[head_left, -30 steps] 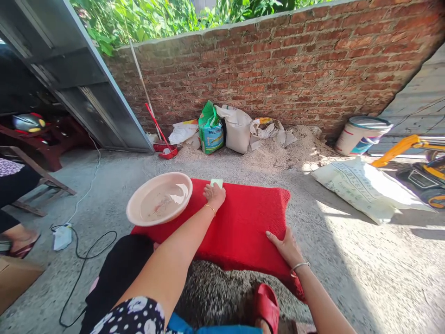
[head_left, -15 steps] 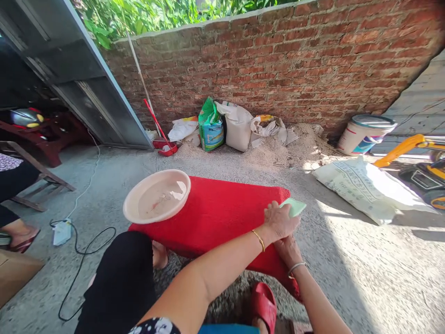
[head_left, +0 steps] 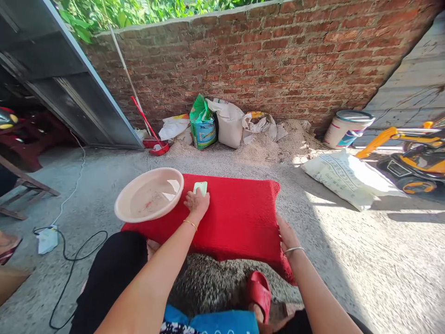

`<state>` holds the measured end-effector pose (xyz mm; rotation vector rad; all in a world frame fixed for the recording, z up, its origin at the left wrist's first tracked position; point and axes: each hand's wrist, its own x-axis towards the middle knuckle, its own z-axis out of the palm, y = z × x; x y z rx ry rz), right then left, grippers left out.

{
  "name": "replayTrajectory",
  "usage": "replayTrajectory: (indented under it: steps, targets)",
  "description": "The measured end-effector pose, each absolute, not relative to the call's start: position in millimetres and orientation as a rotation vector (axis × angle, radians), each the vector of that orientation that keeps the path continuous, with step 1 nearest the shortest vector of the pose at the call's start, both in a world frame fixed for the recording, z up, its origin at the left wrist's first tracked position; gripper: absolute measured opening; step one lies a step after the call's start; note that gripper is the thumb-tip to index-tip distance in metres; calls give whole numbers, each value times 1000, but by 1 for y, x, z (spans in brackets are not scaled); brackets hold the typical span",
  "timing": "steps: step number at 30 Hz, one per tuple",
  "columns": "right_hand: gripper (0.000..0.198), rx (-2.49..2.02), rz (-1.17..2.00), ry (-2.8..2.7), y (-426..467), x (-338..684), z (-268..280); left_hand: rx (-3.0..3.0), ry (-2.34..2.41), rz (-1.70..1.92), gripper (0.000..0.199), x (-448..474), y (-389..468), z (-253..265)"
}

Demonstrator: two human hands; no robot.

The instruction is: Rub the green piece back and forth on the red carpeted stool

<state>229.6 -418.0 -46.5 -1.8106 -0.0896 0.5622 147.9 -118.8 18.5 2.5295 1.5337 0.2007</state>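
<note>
My left hand [head_left: 197,204] grips a pale green block [head_left: 200,187] that juts ahead of it over the red cloth [head_left: 239,222] — basin [head_left: 120,204] just to its left. My right hand [head_left: 288,235] touches the cloth's edge — whether gripping, I cannot tell.

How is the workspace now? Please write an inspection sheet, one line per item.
Surface: rectangular red fuzzy cloth, top looks flat.
Job's things: flat pale-green piece in hand; round pale-pink basin on the cloth's left end, apparently holding water.
Clutter: red long-handled dustpan near the wall; white printed sack on floor.
Hands: left hand holds the piece; right hand touches the cloth's right edge.
Cables: looped black cable, thin white cable; both on floor, left.
Surroundings: red brick wall; grey metal door, left.
</note>
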Motion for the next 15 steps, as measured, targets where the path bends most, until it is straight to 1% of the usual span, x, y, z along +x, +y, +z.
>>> replayTrajectory:
  steps: [3,6,10,12,13,15]
  targets:
    - [78,-1564,600,246,-424,234,-44,2627,1350,168,49,173,-165,16]
    - [65,-1334,593,467,-427,240,-44,2718,1004,113,49,195,-234,15]
    - [45,-1221,581,550,-428,245,-52,2728,444,36,48,198,-316,16]
    - [34,-1208,547,545,-429,246,-55,2692,293,-6,47,192,-332,18]
    - [32,-1214,546,532,-429,247,-56,2677,285,-2,46,188,-331,20]
    - [35,-1256,573,501,-428,246,-56,2663,376,51,46,179,-312,23]
